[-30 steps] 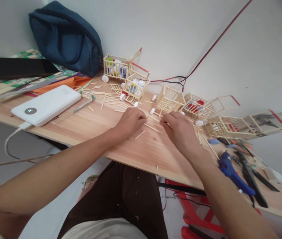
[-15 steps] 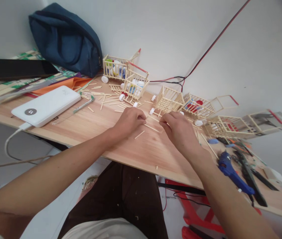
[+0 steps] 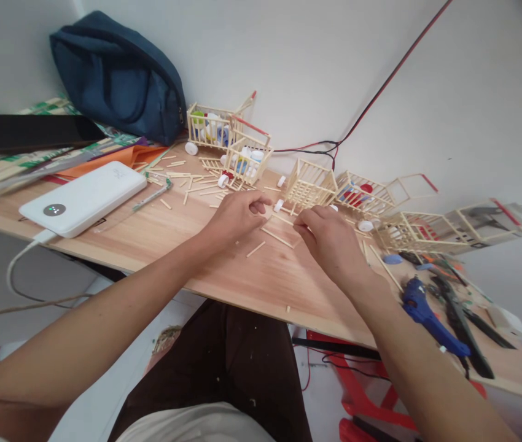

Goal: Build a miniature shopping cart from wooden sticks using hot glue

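Observation:
My left hand [image 3: 237, 216] rests on the wooden table [image 3: 187, 245] with fingers curled in a pinch near thin wooden sticks [image 3: 277, 237]. My right hand [image 3: 330, 239] lies just to the right, fingers bent and tips pressed at a stick's end. Whether either pinch holds a stick is hidden. A small open stick basket [image 3: 309, 184] stands just behind both hands.
Stick carts with bottle caps [image 3: 228, 138] stand at the back by a blue bag [image 3: 118, 77]. A white power bank [image 3: 83, 197] lies left. A blue glue gun [image 3: 427, 316] and black tools lie right, beside more stick frames [image 3: 422, 230]. Red and black wires [image 3: 316, 147] run along the wall.
Both hands stay almost in place; the left hand's fingers have shifted slightly up and apart from the stick. The view has drifted a little.

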A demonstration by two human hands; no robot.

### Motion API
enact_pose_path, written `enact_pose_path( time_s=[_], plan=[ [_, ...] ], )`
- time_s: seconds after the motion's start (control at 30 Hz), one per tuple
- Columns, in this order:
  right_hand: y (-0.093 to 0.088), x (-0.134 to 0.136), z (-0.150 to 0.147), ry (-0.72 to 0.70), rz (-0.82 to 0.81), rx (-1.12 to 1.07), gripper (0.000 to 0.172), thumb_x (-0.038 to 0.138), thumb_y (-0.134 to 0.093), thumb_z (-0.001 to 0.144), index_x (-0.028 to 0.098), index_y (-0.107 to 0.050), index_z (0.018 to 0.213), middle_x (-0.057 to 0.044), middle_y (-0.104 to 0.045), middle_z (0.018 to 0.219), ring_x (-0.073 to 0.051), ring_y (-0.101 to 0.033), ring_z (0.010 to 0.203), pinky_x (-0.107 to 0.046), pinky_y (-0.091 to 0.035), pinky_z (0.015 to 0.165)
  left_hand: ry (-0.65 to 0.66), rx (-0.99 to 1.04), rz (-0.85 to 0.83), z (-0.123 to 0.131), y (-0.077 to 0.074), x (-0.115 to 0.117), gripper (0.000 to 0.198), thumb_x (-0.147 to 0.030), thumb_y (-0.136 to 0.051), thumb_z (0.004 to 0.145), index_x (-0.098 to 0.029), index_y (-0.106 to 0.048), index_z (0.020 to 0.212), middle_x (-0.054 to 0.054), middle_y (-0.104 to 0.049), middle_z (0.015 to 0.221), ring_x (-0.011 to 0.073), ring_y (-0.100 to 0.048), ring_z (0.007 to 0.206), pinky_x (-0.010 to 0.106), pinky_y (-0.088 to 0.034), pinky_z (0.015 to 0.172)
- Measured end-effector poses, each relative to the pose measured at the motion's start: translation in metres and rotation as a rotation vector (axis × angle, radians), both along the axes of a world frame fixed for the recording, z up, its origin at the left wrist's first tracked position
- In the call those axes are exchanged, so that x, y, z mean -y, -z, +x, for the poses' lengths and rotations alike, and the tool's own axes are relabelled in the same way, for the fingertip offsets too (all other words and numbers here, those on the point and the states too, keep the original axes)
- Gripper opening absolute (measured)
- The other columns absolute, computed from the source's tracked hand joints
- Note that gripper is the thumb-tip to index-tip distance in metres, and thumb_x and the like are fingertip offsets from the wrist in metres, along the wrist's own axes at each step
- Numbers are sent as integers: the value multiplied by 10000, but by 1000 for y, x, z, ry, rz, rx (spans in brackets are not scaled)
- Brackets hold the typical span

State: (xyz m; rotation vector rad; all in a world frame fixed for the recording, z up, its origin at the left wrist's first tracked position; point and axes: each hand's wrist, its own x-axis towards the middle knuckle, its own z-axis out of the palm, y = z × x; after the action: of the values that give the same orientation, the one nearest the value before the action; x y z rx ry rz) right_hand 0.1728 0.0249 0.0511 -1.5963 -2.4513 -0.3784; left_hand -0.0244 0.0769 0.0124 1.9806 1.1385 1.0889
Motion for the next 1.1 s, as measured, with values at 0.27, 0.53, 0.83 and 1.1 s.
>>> enact_pose_path(
  time_s=[0.27, 0.53, 0.83, 1.1],
  plan=[
    [0, 1, -1, -9, 8, -8, 128, 197, -481, 903, 191, -559, 801, -75, -597, 835, -212, -509, 807, -305, -337, 655, 61, -22, -12, 4, 8, -2, 92, -147, -648, 696, -133, -703, 769, 19, -700, 738, 130, -621, 708, 229, -441, 664],
    [1, 2, -4, -3, -5, -54, 119, 158, -473, 886, 193, -562, 817, -88, -614, 851, -232, -530, 848, -319, -362, 674, 47, -74, 54, 4, 7, -1, 138, -188, -607, 735, -151, -707, 647, 7, -670, 634, 141, -582, 638, 253, -410, 631],
    [1, 4, -8, -9, -4, -43, 115, 165, -469, 887, 188, -558, 818, -92, -602, 843, -235, -518, 832, -328, -377, 690, 42, -58, 38, 5, 8, -1, 152, -201, -596, 745, -146, -700, 649, 6, -648, 595, 140, -564, 616, 251, -400, 608],
    [1, 4, -8, -18, -4, -32, 118, 161, -465, 886, 185, -559, 818, -94, -599, 841, -232, -511, 820, -323, -373, 686, 47, -47, 29, 5, 9, -1, 151, -199, -601, 744, -146, -694, 638, 5, -649, 591, 139, -561, 609, 253, -389, 601]
  ],
)
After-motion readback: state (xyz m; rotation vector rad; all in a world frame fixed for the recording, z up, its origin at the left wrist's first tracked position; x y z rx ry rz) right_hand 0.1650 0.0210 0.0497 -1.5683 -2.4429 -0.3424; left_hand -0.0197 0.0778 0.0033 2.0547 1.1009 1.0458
